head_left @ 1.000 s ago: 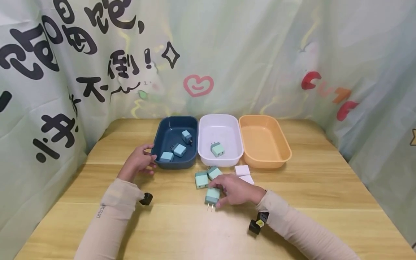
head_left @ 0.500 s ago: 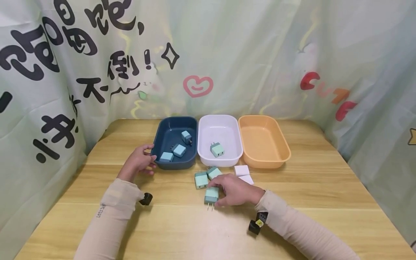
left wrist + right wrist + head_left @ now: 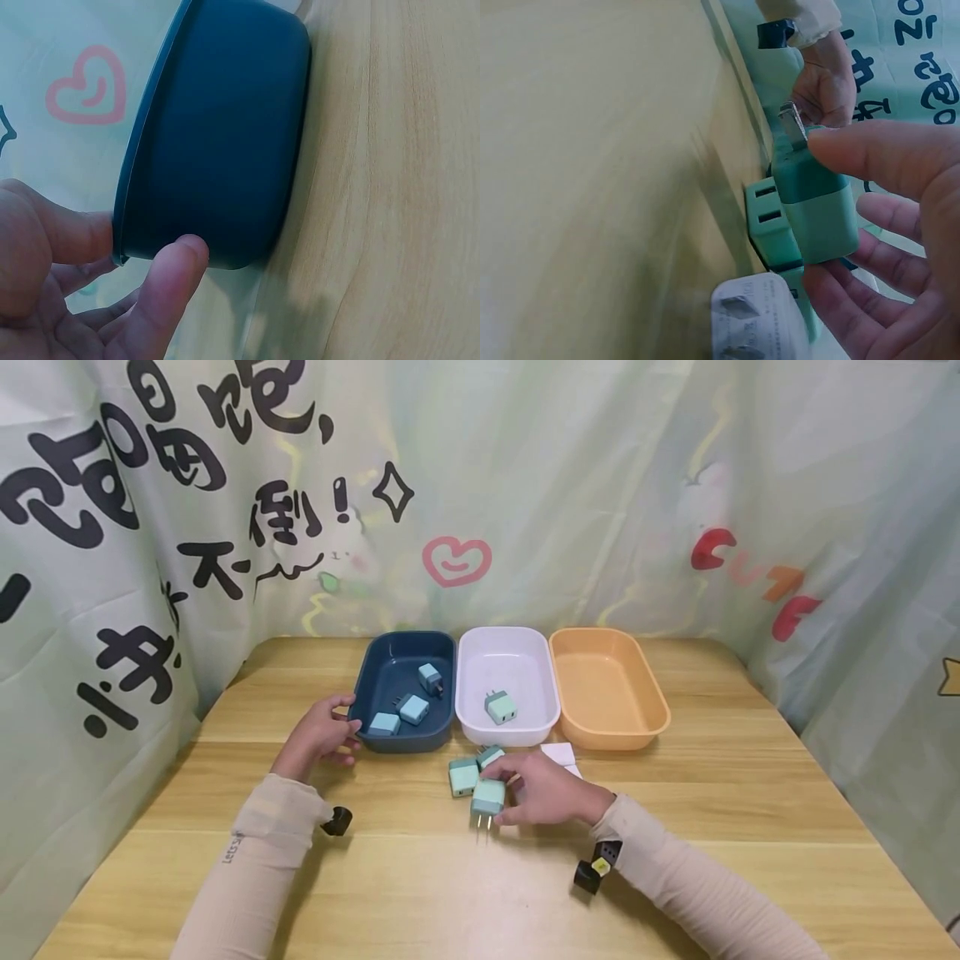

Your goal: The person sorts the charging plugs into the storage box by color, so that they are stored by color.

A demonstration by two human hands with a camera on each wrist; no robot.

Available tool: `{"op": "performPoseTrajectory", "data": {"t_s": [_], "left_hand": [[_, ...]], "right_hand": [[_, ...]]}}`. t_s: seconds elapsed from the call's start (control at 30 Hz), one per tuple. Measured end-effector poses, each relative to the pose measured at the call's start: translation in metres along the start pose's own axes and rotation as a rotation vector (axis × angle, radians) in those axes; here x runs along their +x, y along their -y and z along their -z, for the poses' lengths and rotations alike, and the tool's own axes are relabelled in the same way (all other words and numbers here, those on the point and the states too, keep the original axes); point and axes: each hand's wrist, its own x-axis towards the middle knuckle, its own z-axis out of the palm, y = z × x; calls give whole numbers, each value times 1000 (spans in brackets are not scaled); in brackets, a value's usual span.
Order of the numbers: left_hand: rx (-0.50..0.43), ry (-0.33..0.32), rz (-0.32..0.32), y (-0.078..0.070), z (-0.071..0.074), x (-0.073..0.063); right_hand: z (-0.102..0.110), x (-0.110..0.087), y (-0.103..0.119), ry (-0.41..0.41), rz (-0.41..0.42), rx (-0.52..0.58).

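Note:
Thumb and fingers of my right hand (image 3: 551, 789) pinch a pale-green wall charger (image 3: 488, 797). In the right wrist view this charger (image 3: 821, 217) has a darker teal end with metal prongs, and it hangs over the tabletop. Just behind it a mint charger (image 3: 462, 778) lies on the wood, beside another one (image 3: 491, 755) partly covered by my fingers. White chargers (image 3: 557, 755) are partly hidden behind the same hand. My left hand (image 3: 318, 735) touches the near left corner of a navy bin (image 3: 405, 743); in the left wrist view, fingertips meet its rim and outer wall (image 3: 217, 135).
Three light-blue chargers (image 3: 413, 708) lie in the navy bin. Beside it stands a pale lavender bin (image 3: 510, 733) with one mint charger (image 3: 501, 707) inside, then an orange bin (image 3: 615, 739). A printed curtain (image 3: 555, 485) hangs behind the wooden table (image 3: 420, 893).
My right hand has raised the pale-green charger slightly, moving it away from the near table edge. Its fingers now cover more of the white chargers. My left hand stays at the navy bin.

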Motion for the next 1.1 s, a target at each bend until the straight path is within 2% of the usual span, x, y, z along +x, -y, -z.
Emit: {"op": "performPoseTrajectory", "data": {"t_s": [0.13, 0.37, 0.47, 0.6, 0.83, 1.1], "left_hand": [[2, -2, -2, 0, 0, 0], [15, -8, 10, -1, -1, 0], [12, 1, 2, 2, 0, -2], [18, 2, -17, -1, -1, 0], [9, -6, 4, -2, -1, 0], [10, -6, 9, -3, -1, -1]], "right_hand": [[3, 2, -1, -29, -1, 50], [11, 6, 1, -71, 12, 46], [10, 6, 1, -76, 0, 96], [17, 8, 1, -85, -16, 137], [26, 12, 1, -105, -51, 110], [33, 20, -5, -161, -17, 93]]}}
